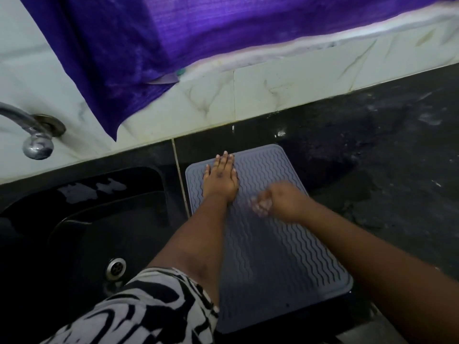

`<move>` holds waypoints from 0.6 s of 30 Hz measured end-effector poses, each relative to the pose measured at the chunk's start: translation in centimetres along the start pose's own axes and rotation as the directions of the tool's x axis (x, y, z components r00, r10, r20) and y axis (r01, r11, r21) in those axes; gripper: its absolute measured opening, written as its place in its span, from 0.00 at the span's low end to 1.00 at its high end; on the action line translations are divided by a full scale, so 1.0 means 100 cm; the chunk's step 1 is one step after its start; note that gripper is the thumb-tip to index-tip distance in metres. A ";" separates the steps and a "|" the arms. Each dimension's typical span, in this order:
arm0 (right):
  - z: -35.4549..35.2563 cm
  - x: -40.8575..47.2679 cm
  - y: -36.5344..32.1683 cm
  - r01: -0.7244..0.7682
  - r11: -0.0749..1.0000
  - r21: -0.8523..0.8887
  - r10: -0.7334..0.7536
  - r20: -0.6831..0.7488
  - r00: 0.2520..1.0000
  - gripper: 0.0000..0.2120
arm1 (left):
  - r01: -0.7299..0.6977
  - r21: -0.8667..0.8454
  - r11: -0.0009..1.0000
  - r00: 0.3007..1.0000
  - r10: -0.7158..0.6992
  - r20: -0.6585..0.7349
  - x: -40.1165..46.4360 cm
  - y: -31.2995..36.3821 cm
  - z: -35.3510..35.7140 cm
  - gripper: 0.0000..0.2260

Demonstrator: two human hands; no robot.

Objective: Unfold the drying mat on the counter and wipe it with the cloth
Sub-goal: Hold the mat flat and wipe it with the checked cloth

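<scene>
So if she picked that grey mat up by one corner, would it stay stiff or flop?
The mat would probably flop: it looks thin and rubbery, lying flat on the counter. Its wavy ridges likely give grip. The left hand presses it flat while the right hand wipes, so it may slide.

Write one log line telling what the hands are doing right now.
mat: unfolded flat on counter | left hand: flat on mat | right hand: gripping pale cloth, on mat, blurred
</scene>
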State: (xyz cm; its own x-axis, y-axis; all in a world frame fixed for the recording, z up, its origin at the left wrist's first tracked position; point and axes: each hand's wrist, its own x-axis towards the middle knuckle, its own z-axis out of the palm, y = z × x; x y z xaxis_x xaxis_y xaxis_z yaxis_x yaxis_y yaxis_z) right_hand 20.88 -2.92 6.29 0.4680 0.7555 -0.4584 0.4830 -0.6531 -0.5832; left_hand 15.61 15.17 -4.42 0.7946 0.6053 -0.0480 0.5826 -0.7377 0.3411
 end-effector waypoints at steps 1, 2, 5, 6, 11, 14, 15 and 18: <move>-0.012 0.025 -0.006 0.029 1.000 0.003 -0.029 -0.079 0.996 0.10 | 0.006 0.001 1.000 1.000 -0.006 0.003 0.002 -0.001 0.001 0.23; -0.018 0.048 -0.015 0.042 0.997 -0.064 -0.049 -0.111 0.993 0.10 | 0.009 0.004 1.000 1.000 -0.009 0.004 0.003 -0.002 0.003 0.23; -0.001 0.096 -0.032 -0.011 0.872 -0.489 -0.019 -0.056 0.998 0.25 | 0.010 0.020 1.000 1.000 -0.010 0.021 0.005 -0.005 0.007 0.24; 0.008 0.103 -0.028 -0.021 0.833 -0.553 -0.013 -0.059 0.998 0.27 | 0.006 0.025 1.000 1.000 -0.006 0.018 0.005 -0.005 0.008 0.24; 0.049 0.070 0.011 0.005 0.759 -0.651 -0.109 -0.120 0.987 0.30 | 0.012 0.009 1.000 1.000 -0.012 -0.017 0.007 -0.006 0.009 0.23; 0.078 0.009 0.040 0.042 0.753 -0.657 -0.127 -0.082 0.988 0.34 | 0.007 0.020 1.000 1.000 -0.007 -0.004 0.006 -0.003 0.006 0.23; 0.087 -0.020 0.046 0.067 0.748 -0.660 -0.114 -0.028 0.993 0.37 | 0.012 0.022 1.000 1.000 -0.012 0.020 0.005 -0.002 0.005 0.23; 0.091 -0.076 0.051 0.124 0.703 -0.700 -0.046 0.130 0.990 0.34 | 0.002 0.054 0.999 0.999 -0.005 0.050 0.003 0.000 0.001 0.23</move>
State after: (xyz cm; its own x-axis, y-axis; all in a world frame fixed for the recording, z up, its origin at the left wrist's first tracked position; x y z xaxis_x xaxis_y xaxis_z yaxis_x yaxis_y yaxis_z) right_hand 13.00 -11.53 0.72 0.3454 0.7852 -0.5140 0.9159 -0.4014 0.0022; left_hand 15.85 15.31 -4.55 0.7994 0.5931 -0.0963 0.5925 -0.7517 0.2897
